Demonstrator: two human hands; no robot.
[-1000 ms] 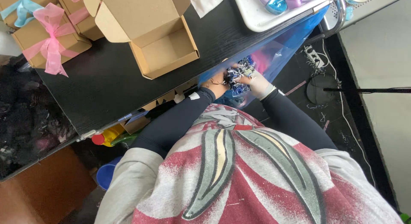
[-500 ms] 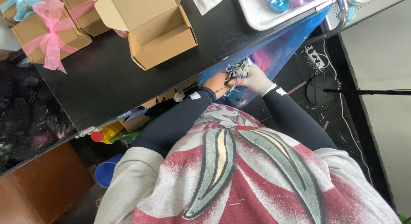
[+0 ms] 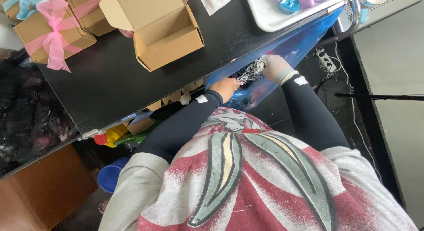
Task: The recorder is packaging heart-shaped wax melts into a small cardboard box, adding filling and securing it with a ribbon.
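Both hands meet at a clump of black-and-white shredded filler (image 3: pixel 251 71), just off the counter (image 3: pixel 110 85) edge over a blue plastic bag (image 3: pixel 304 41). The right hand (image 3: pixel 274 66) fingers clutch its far end; the left hand (image 3: pixel 225 86) fingers pinch the near strands.

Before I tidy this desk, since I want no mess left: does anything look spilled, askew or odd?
Nothing looks spilled. The blue plastic bag hangs off the black table's edge, with both hands, left and right, pulling a clump of shredded paper from it. The white tray juts over the table edge.
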